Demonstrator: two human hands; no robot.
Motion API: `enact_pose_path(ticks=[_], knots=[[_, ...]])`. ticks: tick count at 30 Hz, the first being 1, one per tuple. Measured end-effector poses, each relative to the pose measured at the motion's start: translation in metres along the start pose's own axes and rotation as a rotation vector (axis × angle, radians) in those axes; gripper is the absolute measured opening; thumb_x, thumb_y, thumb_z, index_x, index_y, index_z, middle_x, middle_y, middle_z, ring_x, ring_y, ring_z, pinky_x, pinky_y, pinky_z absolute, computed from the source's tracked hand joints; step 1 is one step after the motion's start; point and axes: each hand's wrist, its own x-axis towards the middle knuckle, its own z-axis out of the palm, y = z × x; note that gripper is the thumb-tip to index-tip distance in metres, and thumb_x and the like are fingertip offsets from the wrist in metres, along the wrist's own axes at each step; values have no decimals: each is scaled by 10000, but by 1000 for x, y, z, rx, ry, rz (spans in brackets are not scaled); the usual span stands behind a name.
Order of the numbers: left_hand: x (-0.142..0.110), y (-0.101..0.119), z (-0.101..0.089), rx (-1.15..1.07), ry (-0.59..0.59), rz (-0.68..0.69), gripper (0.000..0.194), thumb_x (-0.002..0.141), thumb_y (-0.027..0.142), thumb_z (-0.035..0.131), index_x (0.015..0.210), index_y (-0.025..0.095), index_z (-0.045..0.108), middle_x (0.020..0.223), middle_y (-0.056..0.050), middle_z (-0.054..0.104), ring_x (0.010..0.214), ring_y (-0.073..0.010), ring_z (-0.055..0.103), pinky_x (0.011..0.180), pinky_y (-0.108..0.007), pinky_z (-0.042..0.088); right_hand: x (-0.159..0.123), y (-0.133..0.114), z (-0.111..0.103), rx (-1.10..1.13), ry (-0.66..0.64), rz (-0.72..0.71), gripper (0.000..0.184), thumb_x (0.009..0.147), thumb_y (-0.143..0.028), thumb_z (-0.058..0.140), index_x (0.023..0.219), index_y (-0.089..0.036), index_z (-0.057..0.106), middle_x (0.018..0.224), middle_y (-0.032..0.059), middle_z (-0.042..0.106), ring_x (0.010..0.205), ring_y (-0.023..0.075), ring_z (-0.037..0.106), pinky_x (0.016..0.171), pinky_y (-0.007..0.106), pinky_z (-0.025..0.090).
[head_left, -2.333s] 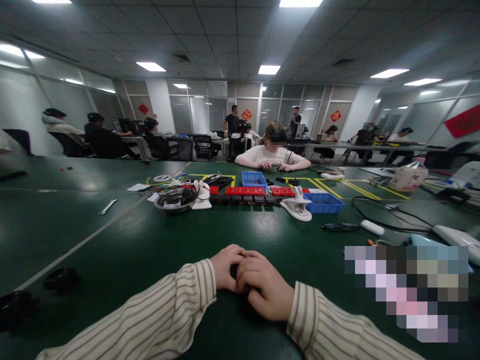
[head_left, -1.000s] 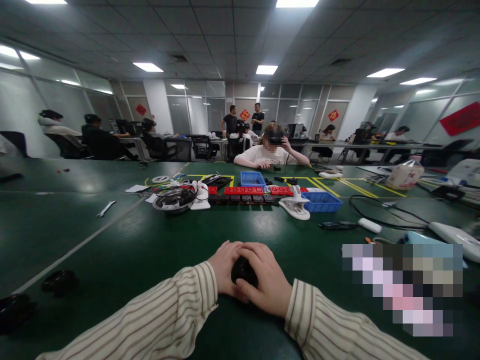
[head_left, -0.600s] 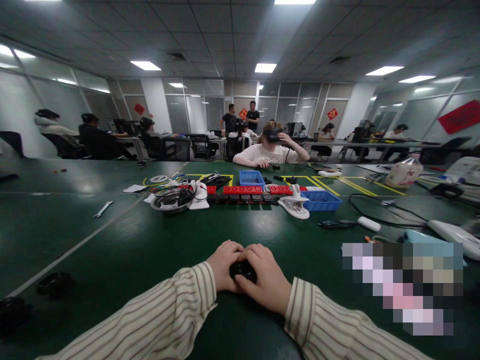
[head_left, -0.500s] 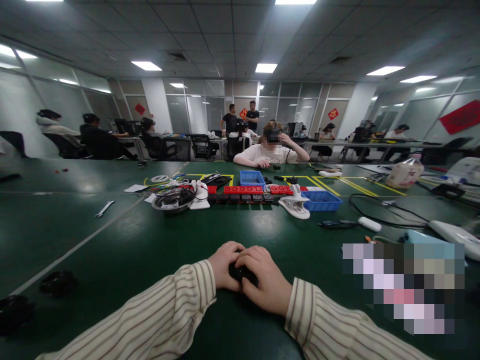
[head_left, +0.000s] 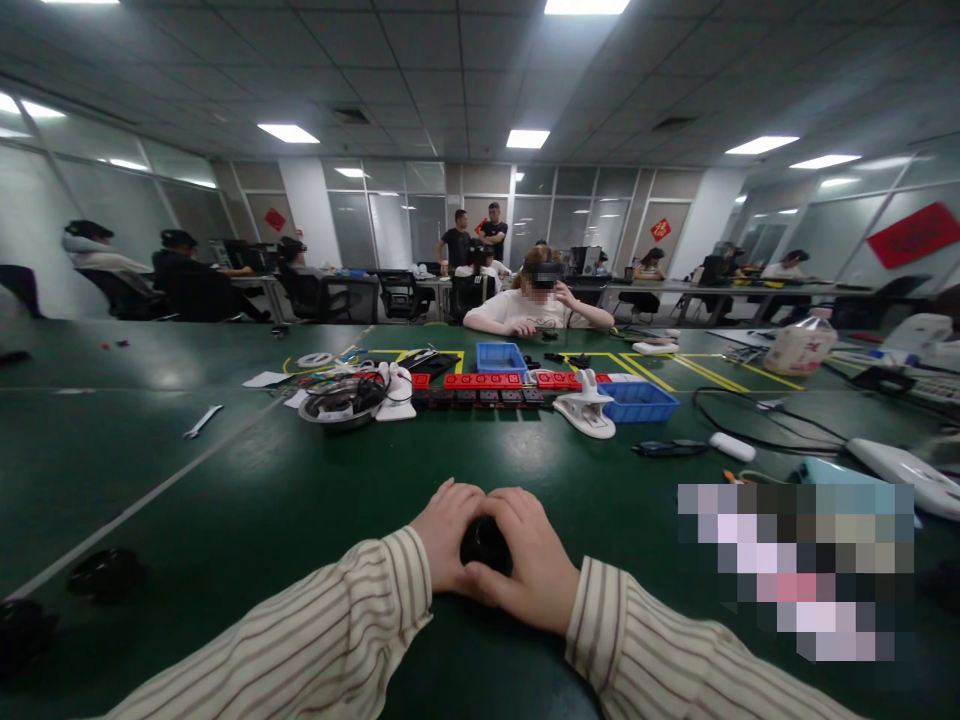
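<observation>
Between my two hands, low over the near middle of the green table [head_left: 480,650], is a small glossy black rounded object [head_left: 487,548]. My left hand [head_left: 451,530] curls around its left side, with fingers bent over the far edge. From the right, my right hand [head_left: 534,560] wraps the other side, its thumb across the near edge close to my left thumb. The fingertips of both hands meet at the far side. Much of the object is covered, and its exact kind does not show. Two dark rounded items, one a black piece [head_left: 107,574], lie at the far left.
Across the table's middle are a metal bowl of wires [head_left: 341,420], white clamps [head_left: 589,408], red power strips [head_left: 486,381] and blue bins [head_left: 639,402]. A wrench [head_left: 202,421] lies left, a white stick [head_left: 733,447] right. Opposite sits a person [head_left: 536,305] in a headset.
My right hand's fingers have shifted from over the black object to its far side, and its thumb has moved left towards my left thumb. More of the object's top now shows.
</observation>
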Motion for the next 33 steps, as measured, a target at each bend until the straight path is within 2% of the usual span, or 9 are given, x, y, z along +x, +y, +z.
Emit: enact_pose_path(ticks=[3, 7, 10, 13, 18, 21, 23, 28, 33], knots=[[0, 4, 0, 23, -9, -15, 690, 468, 527, 693, 1022, 163, 501, 998, -71, 531, 975, -261, 482, 1015, -523, 177, 0, 1, 3, -81, -52, 141, 373, 683, -457, 597, 887, -162, 494, 875, 63, 509, 814, 209, 449, 746, 375, 374], [1, 3, 2, 6, -2, -45, 565, 475, 441, 725, 942, 176, 550, 946, -45, 541, 927, -234, 502, 1010, -479, 218, 1, 1, 3, -107, -105, 206, 249, 692, -320, 604, 860, -176, 490, 857, 40, 501, 808, 193, 443, 737, 352, 367], [3, -2, 2, -36, -2, -17, 523, 450, 382, 749, 903, 180, 581, 937, -40, 539, 909, -227, 497, 964, -429, 306, 1, 2, 2, -48, -115, 148, 206, 684, -220, 560, 876, -178, 496, 896, 45, 511, 838, 191, 446, 764, 354, 364], [4, -9, 0, -89, -40, 24, 463, 465, 373, 756, 870, 200, 616, 965, -36, 529, 926, -227, 482, 882, -370, 387, 0, 3, 2, 42, -109, 37, 240, 642, -132, 483, 877, -180, 500, 903, 45, 532, 856, 184, 462, 786, 351, 366], [4, -17, 2, -74, -84, 49, 456, 490, 402, 756, 894, 223, 642, 1072, -43, 506, 1011, -255, 455, 915, -391, 363, 0, 4, 4, 153, -123, -144, 252, 594, -74, 414, 790, -191, 520, 853, 28, 575, 875, 171, 501, 838, 348, 363], [3, -17, 3, -57, -77, 63, 701, 433, 426, 770, 1062, 193, 567, 1079, -67, 511, 1017, -272, 457, 937, -413, 346, 1, 1, 1, 142, -122, -186, 302, 620, -100, 440, 892, -192, 534, 947, 38, 587, 986, 189, 480, 937, 383, 303], [2, -14, 3, -61, -57, 76, 822, 432, 471, 757, 1148, 167, 489, 1110, -85, 499, 1038, -278, 450, 958, -420, 326, 1, -1, -1, 109, -106, -164, 348, 655, -156, 488, 1001, -181, 512, 1056, 61, 558, 1047, 209, 448, 979, 411, 255], [1, -2, -2, -48, -4, 20, 811, 473, 566, 695, 1131, 166, 439, 1112, -96, 501, 1036, -281, 456, 997, -491, 242, 0, 1, -1, 44, -55, -50, 370, 744, -349, 536, 1061, -169, 475, 1061, 89, 526, 988, 230, 449, 902, 415, 319], [1, 6, -4, 9, 1, -36, 726, 445, 611, 677, 992, 162, 515, 975, -75, 535, 936, -269, 491, 973, -536, 231, 0, 3, 4, -68, -44, 130, 357, 712, -430, 593, 928, -164, 492, 910, 64, 517, 841, 209, 451, 769, 374, 366]])
